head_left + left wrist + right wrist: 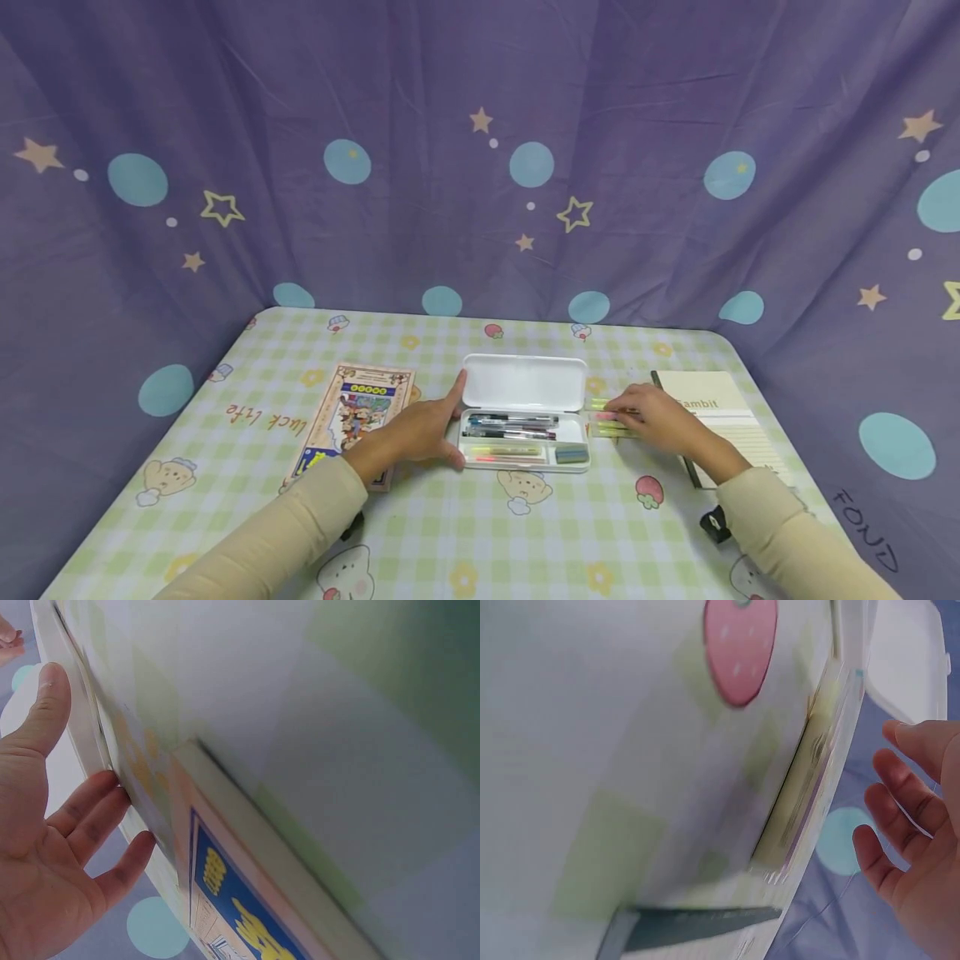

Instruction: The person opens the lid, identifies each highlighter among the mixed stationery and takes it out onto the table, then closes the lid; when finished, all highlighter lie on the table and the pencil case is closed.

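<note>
at the left of the table (435,517), an illustrated book (352,421) was laid flat, its cover partly covered by the left wrist. beside the left sleeve (285,529), a dark object (352,525) was mostly hidden. the left hand (420,429) was placed along the left edge of the white pencil case (525,382), its thumb and fingers spread wide and nothing gripped. in the middle of the table, the case was opened, with its lid raised at the back. dark-capped pens (510,425) were laid in the rear compartment; pale yellow and reddish sticks (506,454) were laid in front, and a grey-blue block (572,454) was set at the front right. just beside the case's right end, a clear pack of yellow and pink pens (613,430) was placed on the table. over it the right hand (660,417) was held, its fingers loosely bent and parted, with a gap to the pack shown in the right wrist view. farther right, a cream notebook (712,400) was partly covered by the right arm, and a small black object (714,525) was set near the right sleeve (776,517).
</note>
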A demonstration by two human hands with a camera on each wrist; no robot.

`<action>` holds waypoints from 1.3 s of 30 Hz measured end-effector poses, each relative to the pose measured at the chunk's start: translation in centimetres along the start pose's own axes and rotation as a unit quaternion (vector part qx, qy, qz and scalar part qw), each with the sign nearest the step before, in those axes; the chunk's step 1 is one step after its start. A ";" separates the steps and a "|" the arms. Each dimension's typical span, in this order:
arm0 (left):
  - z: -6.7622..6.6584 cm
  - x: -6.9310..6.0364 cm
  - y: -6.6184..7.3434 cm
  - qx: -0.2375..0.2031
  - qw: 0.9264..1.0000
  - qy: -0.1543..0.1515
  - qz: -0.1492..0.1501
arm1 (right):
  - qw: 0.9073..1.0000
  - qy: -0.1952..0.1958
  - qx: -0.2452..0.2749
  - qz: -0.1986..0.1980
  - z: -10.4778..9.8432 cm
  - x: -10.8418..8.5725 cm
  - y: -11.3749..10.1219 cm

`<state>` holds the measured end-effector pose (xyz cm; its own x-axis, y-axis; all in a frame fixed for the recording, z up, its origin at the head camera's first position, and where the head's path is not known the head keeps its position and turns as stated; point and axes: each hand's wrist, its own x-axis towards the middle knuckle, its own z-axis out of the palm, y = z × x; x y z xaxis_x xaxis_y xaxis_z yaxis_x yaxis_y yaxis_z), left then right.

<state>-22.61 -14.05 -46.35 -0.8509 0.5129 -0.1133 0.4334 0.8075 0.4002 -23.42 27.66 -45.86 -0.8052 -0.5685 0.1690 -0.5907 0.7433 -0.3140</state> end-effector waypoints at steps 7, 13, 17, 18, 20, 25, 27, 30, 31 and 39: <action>0.1 0.1 -0.1 -0.001 1.000 0.002 0.007 | 1.000 -0.005 0.006 -0.027 0.8 0.5 -1.5; 0.2 0.1 -0.1 0.001 1.000 -0.001 0.003 | 0.999 -0.016 0.021 -0.044 1.9 1.3 -3.4; 0.2 0.1 -0.1 0.000 1.000 -0.002 0.001 | 0.997 -0.023 0.022 -0.076 2.5 1.8 -4.8; 0.2 0.1 0.0 0.000 1.000 -0.003 0.001 | 0.996 -0.026 0.022 -0.085 2.5 1.9 -5.2; 0.2 0.1 0.0 -0.001 1.000 -0.003 0.002 | 0.995 -0.029 0.026 -0.096 2.7 2.1 -5.8; 0.0 0.1 0.1 -0.002 1.000 -0.002 -0.005 | 0.994 -0.026 0.028 -0.102 3.2 2.5 -7.0; 0.0 0.2 0.1 -0.003 1.000 -0.003 -0.007 | 0.994 -0.022 0.025 -0.105 3.5 2.7 -7.3; 0.0 0.2 0.1 -0.002 1.000 -0.003 -0.007 | 0.994 -0.025 0.026 -0.108 4.0 2.9 -7.7; 0.0 0.2 0.1 -0.001 1.000 -0.003 -0.006 | 0.993 -0.028 0.027 -0.110 4.1 2.9 -7.9; -0.1 0.0 0.1 -0.003 1.000 -0.003 -0.001 | 0.989 -0.032 0.010 -0.141 5.1 3.3 -8.9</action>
<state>-22.61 -13.96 -46.16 -0.8502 0.5127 -0.1192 0.4295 0.8067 0.4060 -20.55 17.32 -47.28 -0.6031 -0.7742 0.1924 -0.7896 0.5451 -0.2817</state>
